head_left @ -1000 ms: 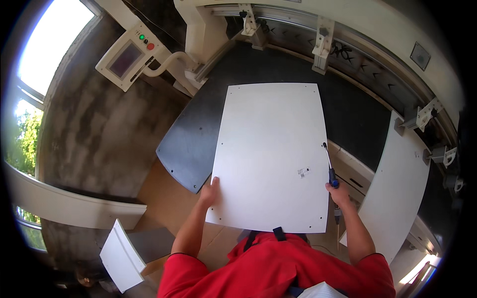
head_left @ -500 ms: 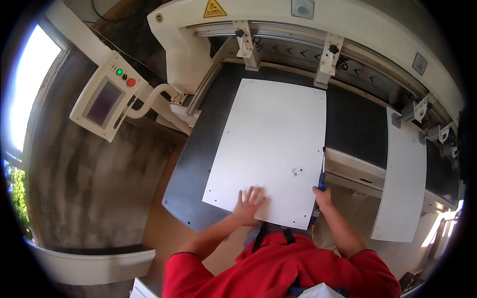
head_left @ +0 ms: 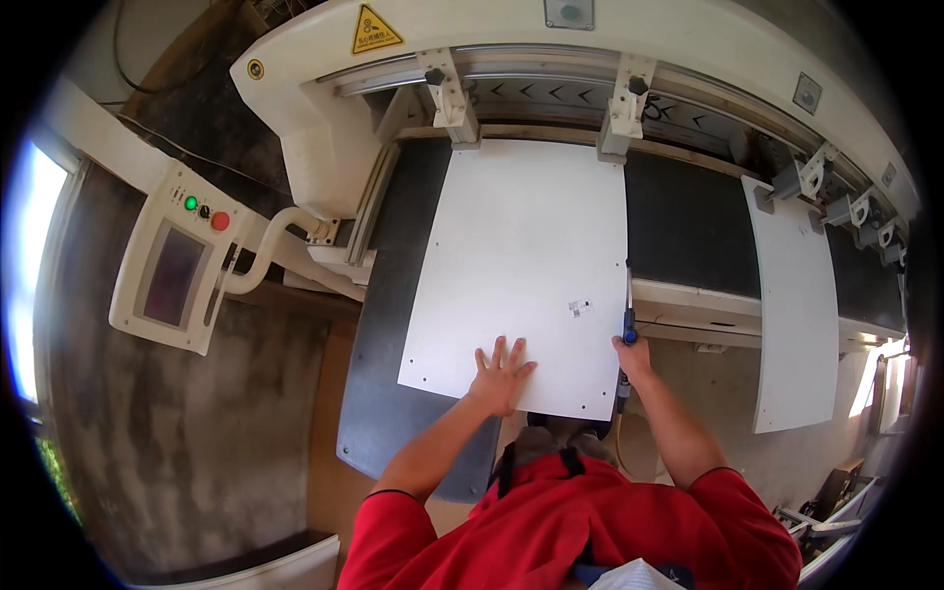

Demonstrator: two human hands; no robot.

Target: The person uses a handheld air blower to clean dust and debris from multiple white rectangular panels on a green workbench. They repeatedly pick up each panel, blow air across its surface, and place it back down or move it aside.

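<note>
A large white panel (head_left: 521, 236) with small holes near its edges and a printed label (head_left: 581, 309) lies on the dark machine bed. My left hand (head_left: 501, 377) rests flat on its near part, fingers spread. At the panel's right edge, my right hand (head_left: 632, 356) is closed around an air blow gun (head_left: 629, 324) with a blue body and a thin metal nozzle pointing away from me. A yellowish hose (head_left: 619, 442) hangs below it. The panel's far edge reaches two white clamp brackets (head_left: 450, 98) (head_left: 621, 108) on the machine's beam.
A second, narrower white panel (head_left: 798, 324) lies to the right, its far end under more clamps (head_left: 811, 177). On the left, a control panel (head_left: 167, 265) with a screen and buttons stands on a curved arm. The grey bed extension (head_left: 393, 403) has rounded corners.
The white panel has slid away from me, its far edge now at the clamp brackets. My left hand has moved forward with it, and my head view has shifted.
</note>
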